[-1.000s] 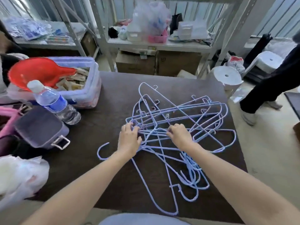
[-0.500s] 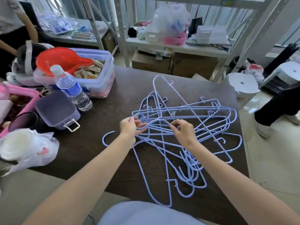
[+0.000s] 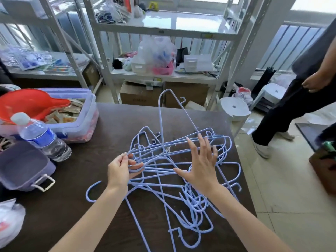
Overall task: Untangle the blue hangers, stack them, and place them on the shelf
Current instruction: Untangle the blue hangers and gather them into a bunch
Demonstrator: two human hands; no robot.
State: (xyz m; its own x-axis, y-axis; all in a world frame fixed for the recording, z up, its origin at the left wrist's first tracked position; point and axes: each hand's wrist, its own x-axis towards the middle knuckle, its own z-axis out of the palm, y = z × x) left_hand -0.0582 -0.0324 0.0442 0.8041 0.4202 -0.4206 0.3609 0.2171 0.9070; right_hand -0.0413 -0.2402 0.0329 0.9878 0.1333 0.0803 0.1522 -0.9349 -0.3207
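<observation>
A tangled heap of several light blue wire hangers lies on the dark brown table. One hanger tilts up out of the heap, its far corner raised toward the shelf. My left hand pinches wires at the heap's left side. Spread flat with fingers apart, my right hand rests on the heap's right half. The grey metal shelf stands just behind the table.
On the table's left sit a water bottle, a clear bin with a red scoop, a purple box and a plastic bag. A person stands right, by a white stool.
My left hand has lifted one hanger so it tilts up from the heap. My right hand let go of the wires and spread flat on top. The view rose toward the shelf.
</observation>
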